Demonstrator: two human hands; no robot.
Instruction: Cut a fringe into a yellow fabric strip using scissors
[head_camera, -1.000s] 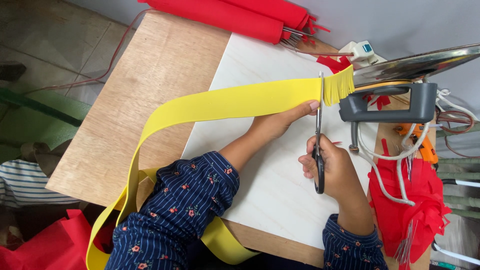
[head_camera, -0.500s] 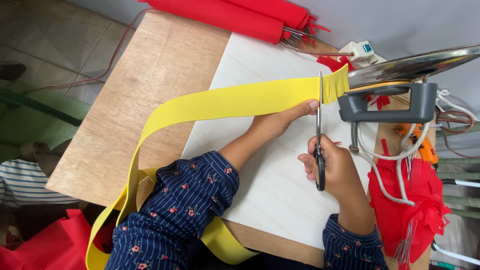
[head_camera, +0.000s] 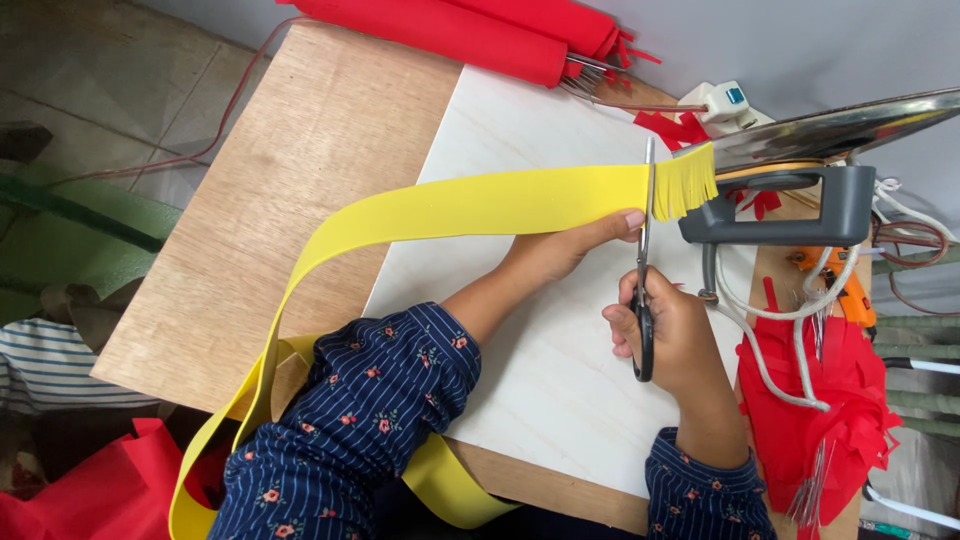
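Left hand (head_camera: 560, 250) pinching yellow strip (head_camera: 480, 205) — right hand (head_camera: 675, 335) clamped on scissors (head_camera: 645, 260)

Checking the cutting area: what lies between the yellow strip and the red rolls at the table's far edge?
In the head view, only bare white board lies between the yellow strip and the red rolls; nothing rests there.

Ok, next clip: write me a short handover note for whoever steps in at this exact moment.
Left hand pinches the yellow strip just behind the cut line, holding it over the white board.
Right hand holds the scissors, blades upright at the strip's edge.
Done: a short fringe is cut at the strip's far end.
Left: the rest of the strip, trailing off the wooden table past the left sleeve, is uncut.
Red rolls lie at the back.
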